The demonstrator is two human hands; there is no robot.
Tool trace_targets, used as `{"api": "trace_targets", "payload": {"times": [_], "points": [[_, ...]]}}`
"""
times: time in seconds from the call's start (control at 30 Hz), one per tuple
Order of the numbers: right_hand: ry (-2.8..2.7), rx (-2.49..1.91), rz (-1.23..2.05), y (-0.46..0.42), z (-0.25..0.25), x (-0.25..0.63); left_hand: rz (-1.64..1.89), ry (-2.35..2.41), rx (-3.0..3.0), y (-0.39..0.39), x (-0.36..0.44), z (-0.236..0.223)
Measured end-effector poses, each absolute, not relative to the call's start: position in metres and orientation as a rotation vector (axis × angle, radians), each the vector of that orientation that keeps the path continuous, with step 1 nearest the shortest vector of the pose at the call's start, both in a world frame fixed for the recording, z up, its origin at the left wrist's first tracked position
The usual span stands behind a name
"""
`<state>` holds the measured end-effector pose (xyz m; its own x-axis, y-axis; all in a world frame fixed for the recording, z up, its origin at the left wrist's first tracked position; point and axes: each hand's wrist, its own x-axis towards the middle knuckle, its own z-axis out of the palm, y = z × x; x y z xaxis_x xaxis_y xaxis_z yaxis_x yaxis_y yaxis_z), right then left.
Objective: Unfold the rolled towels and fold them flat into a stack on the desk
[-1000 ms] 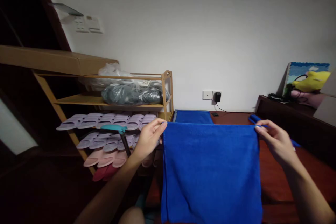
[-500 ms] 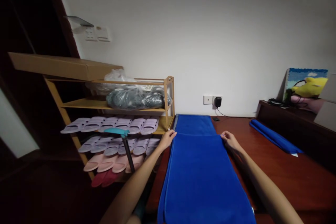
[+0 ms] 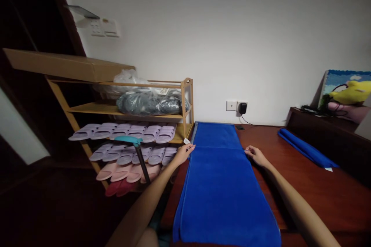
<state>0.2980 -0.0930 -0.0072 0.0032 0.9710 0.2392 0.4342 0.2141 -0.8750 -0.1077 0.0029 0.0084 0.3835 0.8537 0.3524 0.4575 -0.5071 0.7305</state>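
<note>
A long blue towel lies folded lengthwise over the wooden tabletop, its near end reaching the front edge. A crease crosses it near the far end. My left hand pinches the towel's left edge beside that crease, close to a small white tag. On the opposite side, my right hand has its fingers closed on the right edge at about the same height. Another blue towel, folded into a narrow strip, rests farther right on the table.
Left of the table stands a wooden rack with rows of slippers, a plastic-wrapped bundle and a cardboard box. A teal-topped handle rises before it. A black plug sits in the wall.
Both hands have lowered the crossing fold, and the towel now lies flatter there. The white tag by my left hand shows more. The view has shifted slightly.
</note>
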Motion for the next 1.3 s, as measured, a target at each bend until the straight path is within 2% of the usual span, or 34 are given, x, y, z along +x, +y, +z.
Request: {"api": "trace_targets", "payload": {"times": [0.57, 0.73, 1.03, 1.3], "points": [[-1.750, -1.390, 0.915, -0.209, 0.027, 0.292, 0.780, 1.221, 2.353, -0.113, -0.127, 0.039], [-1.716, -1.384, 0.813, -0.236, 0.033, 0.289, 0.912, 1.166, 2.340, -0.141, -0.128, 0.049], [-1.529, -1.382, 0.728, -0.294, 0.089, 0.275, 1.072, 1.112, 2.222, -0.184, -0.140, 0.122], [-1.333, -1.345, 0.730, -0.305, 0.141, 0.262, 0.981, 1.196, 1.630, -0.193, -0.132, 0.181]]}}
